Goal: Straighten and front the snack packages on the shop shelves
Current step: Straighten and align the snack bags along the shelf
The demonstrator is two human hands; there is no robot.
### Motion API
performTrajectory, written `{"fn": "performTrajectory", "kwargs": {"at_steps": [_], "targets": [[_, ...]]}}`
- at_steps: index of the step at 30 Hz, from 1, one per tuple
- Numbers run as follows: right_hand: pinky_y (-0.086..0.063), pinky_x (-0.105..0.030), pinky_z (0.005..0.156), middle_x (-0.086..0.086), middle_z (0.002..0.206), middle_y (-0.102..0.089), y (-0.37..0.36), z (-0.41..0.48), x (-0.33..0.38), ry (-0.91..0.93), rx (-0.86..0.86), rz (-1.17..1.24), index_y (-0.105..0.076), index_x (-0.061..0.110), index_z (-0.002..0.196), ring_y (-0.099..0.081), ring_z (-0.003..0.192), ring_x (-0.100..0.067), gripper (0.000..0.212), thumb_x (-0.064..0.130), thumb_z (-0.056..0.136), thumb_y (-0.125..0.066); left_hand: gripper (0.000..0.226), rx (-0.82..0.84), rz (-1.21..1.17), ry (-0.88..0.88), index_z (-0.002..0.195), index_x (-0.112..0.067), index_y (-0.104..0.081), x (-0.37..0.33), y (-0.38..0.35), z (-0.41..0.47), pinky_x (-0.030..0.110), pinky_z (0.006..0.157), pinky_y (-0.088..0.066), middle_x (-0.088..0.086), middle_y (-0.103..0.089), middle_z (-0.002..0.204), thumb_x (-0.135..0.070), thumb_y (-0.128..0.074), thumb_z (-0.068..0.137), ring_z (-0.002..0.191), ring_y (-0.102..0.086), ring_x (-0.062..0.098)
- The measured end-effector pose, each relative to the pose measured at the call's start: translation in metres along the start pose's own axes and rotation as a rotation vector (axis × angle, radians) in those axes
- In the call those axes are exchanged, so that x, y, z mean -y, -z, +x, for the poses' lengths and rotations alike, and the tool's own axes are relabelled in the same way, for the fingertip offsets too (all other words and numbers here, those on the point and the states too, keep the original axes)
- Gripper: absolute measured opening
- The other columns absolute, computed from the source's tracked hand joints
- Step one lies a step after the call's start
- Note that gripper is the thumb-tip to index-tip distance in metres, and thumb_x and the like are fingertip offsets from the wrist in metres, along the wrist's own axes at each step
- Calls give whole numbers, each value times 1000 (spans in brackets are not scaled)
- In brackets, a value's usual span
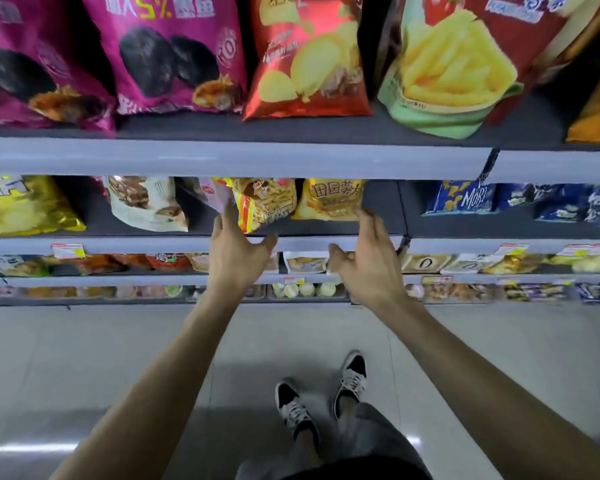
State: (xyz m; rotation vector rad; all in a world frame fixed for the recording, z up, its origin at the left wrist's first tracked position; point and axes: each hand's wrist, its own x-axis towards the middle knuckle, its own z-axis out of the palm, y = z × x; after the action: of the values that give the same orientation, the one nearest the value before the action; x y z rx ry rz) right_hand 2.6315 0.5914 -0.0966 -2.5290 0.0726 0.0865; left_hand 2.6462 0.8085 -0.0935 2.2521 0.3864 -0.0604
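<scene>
On the second shelf a tilted orange-and-yellow snack bag point(264, 202) leans over the shelf's front edge. A yellow bag with brown lettering point(329, 199) stands just right of it. My left hand point(236, 251) reaches up to the orange bag; its fingertips touch the bag's left edge and the thumb is spread below its lower corner. My right hand point(368, 258) is open, fingers apart, its fingertips at the lower right corner of the yellow bag. Neither hand closes around a bag.
Top shelf holds purple bags point(167, 53), a red chip bag point(305, 57) and a tilted fries bag point(454, 64). Second shelf also has a yellow bag point(25, 206), a white bag point(146, 202) and blue bags point(465, 199). Lower shelves carry small packs. My shoes point(323, 393) stand on the tiled floor.
</scene>
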Motion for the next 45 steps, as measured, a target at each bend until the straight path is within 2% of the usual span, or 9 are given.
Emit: {"fn": "performTrajectory", "kwargs": {"at_steps": [3,7,13,17,21,25,31,38,45], "targets": [[-45,-39,104,-4,159,-35,-9,25,-13,-132,-10,166,-23,19,162,-46,140,-27,87,38,94,-74,111,-55,-128,31,167,-20,-17,11,-21,27,44,121,-37,7,-40,164,-40,-87,82,152,-37,28],[-36,-34,115,-2,165,-31,-23,53,-32,-273,6,384,-18,16,163,-36,150,-24,104,35,85,-85,120,-107,-207,17,165,-29,-18,27,-43,43,47,117,-43,1,-45,161,-49,-89,71,147,-45,26],[-42,-29,109,7,142,-57,-43,84,-43,-269,26,580,-25,18,158,-55,130,-16,110,30,73,-95,132,-127,-305,17,162,-30,-17,40,-56,64,48,119,-43,-5,-41,165,-66,-93,60,150,-43,20],[-41,-34,114,10,136,-56,-48,103,-41,-238,3,636,-28,21,153,-55,126,-14,111,32,68,-98,134,-133,-362,40,153,-28,-27,42,-53,85,51,114,-48,-2,-52,154,-72,-96,47,140,-54,24],[-43,-38,117,4,140,-59,-50,113,-46,-210,15,648,-31,18,154,-56,129,-16,114,24,64,-100,94,-149,-420,-32,132,-24,-47,39,-46,86,43,98,-60,-9,-73,119,-42,-101,57,109,-72,12],[-47,-35,112,5,134,-65,-47,114,-53,-196,44,639,-41,19,147,-62,123,-15,104,19,62,-101,79,-231,-475,-77,129,-18,-49,44,-44,75,30,91,-60,-16,-69,110,-19,-98,68,96,-69,-9],[-51,-27,101,7,127,-68,-39,111,-67,-212,-27,635,-48,19,139,-65,116,-12,94,22,63,-102,78,-167,-517,-137,130,-20,-46,39,-39,73,37,88,-64,-9,-73,113,-16,-97,71,102,-74,4],[-50,-5,83,14,122,-68,-16,101,-96,-253,-164,682,-50,20,138,-62,100,17,89,18,65,-100,41,-164,-676,-85,117,-14,-68,49,-15,80,35,86,-63,-6,-80,107,-13,-90,82,102,-78,14],[-55,-20,95,6,124,-68,-27,93,-94,-202,-69,619,-47,15,140,-65,110,1,93,14,64,-100,47,-100,-801,-20,127,0,-68,72,5,66,51,93,-62,13,-77,120,-18,-86,87,111,-75,32]]}}
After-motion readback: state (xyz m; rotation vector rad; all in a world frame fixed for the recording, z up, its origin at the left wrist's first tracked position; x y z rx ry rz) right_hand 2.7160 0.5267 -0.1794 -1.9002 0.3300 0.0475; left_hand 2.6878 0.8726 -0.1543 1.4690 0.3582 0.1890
